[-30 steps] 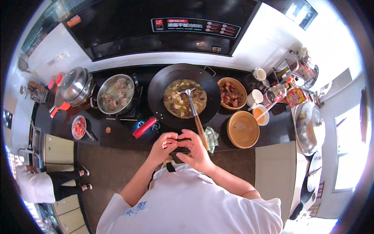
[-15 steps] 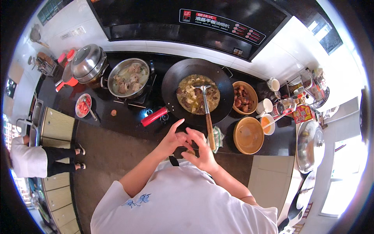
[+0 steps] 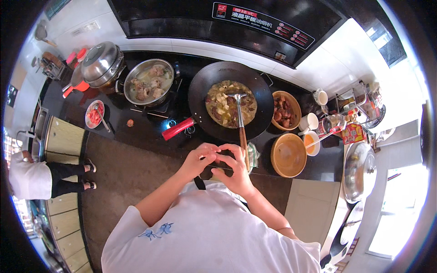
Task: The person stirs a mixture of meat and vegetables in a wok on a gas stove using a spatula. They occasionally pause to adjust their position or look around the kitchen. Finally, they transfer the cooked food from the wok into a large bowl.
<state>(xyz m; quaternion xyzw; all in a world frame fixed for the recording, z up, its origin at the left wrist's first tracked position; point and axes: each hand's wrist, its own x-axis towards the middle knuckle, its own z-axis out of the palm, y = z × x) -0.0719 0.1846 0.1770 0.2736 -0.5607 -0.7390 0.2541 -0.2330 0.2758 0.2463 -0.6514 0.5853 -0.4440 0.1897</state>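
Observation:
My left hand and my right hand meet in front of my chest, just below the wok's near rim. The left is closed, thumb and fingers pinched together; anything between them is too small to make out. My right fingers curve over to touch the left fingertips, with the thumb held apart below. Beyond them stands a black wok with a red handle, holding chunks in yellowish broth. A metal spatula rests in the food, its wooden handle reaching close to my right hand.
Left of the wok stands a steel pot of meat in broth, then a domed lidded pot and a bowl of red pieces. At right are a bowl of dark meat, a brown bowl and a white bowl. A person stands far left.
My left hand's raised index finger has folded down, and its fingertips have come together against the right fingers. My view has shifted slightly. The spatula still rests in the wok.

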